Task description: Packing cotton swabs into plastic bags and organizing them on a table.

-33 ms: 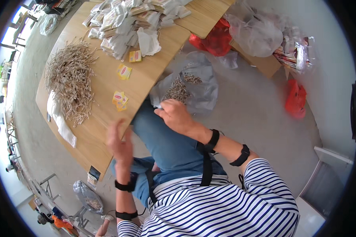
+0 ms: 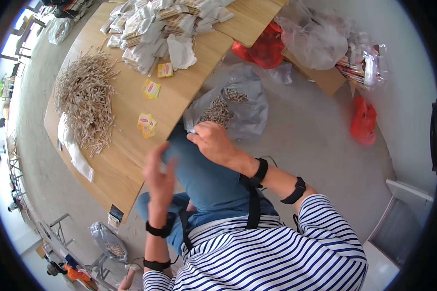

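Observation:
My right hand (image 2: 212,141) is closed over my thigh, just at the near edge of a clear plastic bag (image 2: 252,114). A bit of pale, shiny plastic shows by its fingertips; what it grips is mostly hidden. Inside that bag lie cotton swabs (image 2: 217,112). My left hand (image 2: 159,177) hangs by the table edge, smeared by motion, its thumb and fingers apart with nothing seen in them. On the wooden table (image 2: 126,160), small yellow cards (image 2: 146,124) lie nearest to it. More yellow cards (image 2: 151,89) and a yellow stack (image 2: 164,70) sit farther off.
A loose heap of cotton swabs (image 2: 85,97) covers the table's left part, beside a white cloth (image 2: 75,148). Packed swab bundles (image 2: 155,31) pile up at the far end. Red bags (image 2: 264,46) and a cardboard box (image 2: 320,77) stand on the floor at right.
My left hand has moved right, off the table edge and closer to my right hand. The right hand has shifted very slightly left, still closed.

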A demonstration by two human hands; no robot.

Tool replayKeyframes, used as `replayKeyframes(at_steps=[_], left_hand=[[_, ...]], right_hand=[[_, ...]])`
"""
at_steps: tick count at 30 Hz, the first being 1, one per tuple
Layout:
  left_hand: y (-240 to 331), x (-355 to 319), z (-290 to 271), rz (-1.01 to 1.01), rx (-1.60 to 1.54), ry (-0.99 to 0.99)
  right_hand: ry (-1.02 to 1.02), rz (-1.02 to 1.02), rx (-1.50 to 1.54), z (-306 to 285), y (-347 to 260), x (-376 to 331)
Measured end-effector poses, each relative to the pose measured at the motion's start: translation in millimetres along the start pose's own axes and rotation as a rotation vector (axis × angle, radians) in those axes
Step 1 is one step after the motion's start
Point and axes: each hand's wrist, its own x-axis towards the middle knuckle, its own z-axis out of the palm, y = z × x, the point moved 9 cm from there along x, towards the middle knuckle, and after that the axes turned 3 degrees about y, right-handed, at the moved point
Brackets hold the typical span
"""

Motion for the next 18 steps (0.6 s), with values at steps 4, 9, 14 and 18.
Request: replayKeyframes(at_steps=[4,9,14,18], left_hand=[[-2,3,94,-0.317,-0.724,-0.193],[-43,9,133,-0.556,-1.096,-0.134],[-12,19,112,-0.783,-0.986,-0.233],[-8,21,108,-0.785,-0.966,-0.276]], right_hand=[[0.001,-0.039,0.031,2,-2,14],[-0.005,-0.105,0.147,-10,15,15],[-0.067,0.448,-0.065,-13,180,2],[-0.181,0.524,-0.255,14,313,-14]])
